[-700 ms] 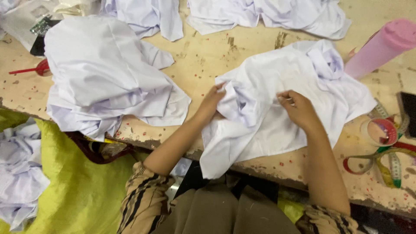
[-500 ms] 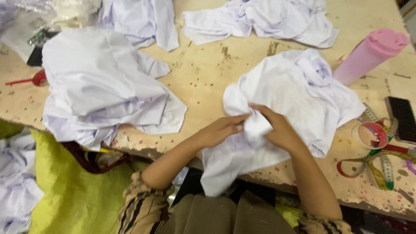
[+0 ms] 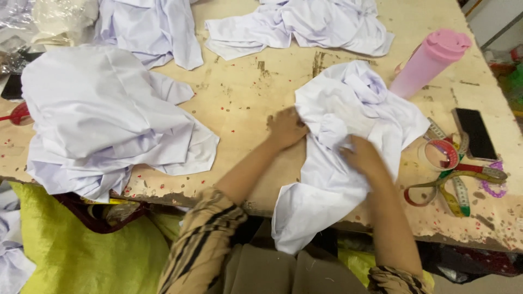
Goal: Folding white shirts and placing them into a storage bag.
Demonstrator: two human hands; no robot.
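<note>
white garment [image 3: 348,136] long axis runs from worktop [image 3: 245,92] centre over near edge; left hand [image 3: 286,128], right hand [image 3: 362,155] both clamped on it, palms down

Both hands, left hand [image 3: 286,128] and right hand [image 3: 362,157], gripping a crumpled white garment [image 3: 348,136] on the worn worktop [image 3: 245,92].

Matt white cloth garment [image 3: 348,109] on rough, worn wooden table [image 3: 245,92]

On the far left we saw a big heap of white cloth [image 3: 103,117], with more white garments [image 3: 305,24] at the far edge. To the right stood a pink bottle [image 3: 430,62], a black phone [image 3: 475,133] and a measuring tape [image 3: 457,182].
</note>
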